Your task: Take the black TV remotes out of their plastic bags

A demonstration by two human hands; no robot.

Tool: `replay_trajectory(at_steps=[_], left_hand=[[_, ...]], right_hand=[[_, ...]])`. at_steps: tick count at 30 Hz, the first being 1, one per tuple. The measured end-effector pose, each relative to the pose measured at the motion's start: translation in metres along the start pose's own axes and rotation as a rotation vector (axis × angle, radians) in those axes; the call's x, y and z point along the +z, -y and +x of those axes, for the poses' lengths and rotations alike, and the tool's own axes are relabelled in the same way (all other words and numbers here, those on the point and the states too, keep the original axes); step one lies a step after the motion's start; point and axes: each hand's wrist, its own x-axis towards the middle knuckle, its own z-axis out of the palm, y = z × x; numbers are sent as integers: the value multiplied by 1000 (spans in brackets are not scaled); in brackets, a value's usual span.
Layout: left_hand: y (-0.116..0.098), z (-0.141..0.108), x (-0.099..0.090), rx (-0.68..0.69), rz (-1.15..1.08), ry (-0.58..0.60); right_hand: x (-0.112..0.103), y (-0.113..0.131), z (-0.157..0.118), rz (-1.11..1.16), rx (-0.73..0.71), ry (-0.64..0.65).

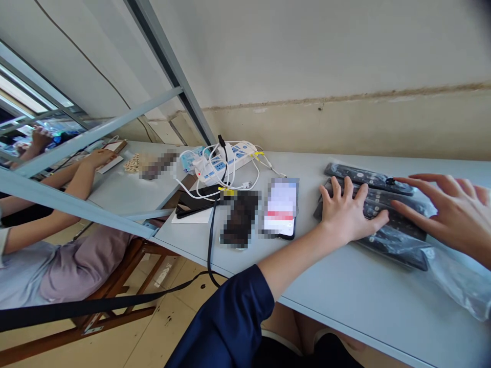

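Observation:
Several black remote controls in clear plastic sleeves lie side by side on the grey table [322, 276], towards the right. My left hand [345, 212] rests over the middle remotes with its fingers spread. Just right of it, my right hand [452, 209] has its fingers stretched out. Its index fingertip meets a small dark spot on the rearmost remote [360, 175], and its thumb reaches the middle remote [408, 222]. The front remote [399, 250] lies partly under my left hand. A loose end of clear plastic [460, 283] trails off to the right.
Left of my forearm lie a lit phone [282, 204], a dark phone [240, 220] and another black phone [195, 202]. White cables tangle over a power strip [241, 156]. A metal frame [84, 138] separates another person's arms [72, 189] at the adjoining table. A black strap [115, 301] crosses low.

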Motion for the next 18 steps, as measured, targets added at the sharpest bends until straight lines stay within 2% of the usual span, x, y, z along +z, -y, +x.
replay_trajectory(at_steps=[4,6,12,18], left_hand=[[1,0,0,-4,-7,9],[1,0,0,-6,-10,11],[0,-1,-1,-11,-18,25],[2,0,-4,49,-25,35]], right_hand=[[15,-9,-3,87,64,135],[18,-13,-2,129,85,164],[15,-14,3,237,125,138],[6,-11,5,290,92,75]])
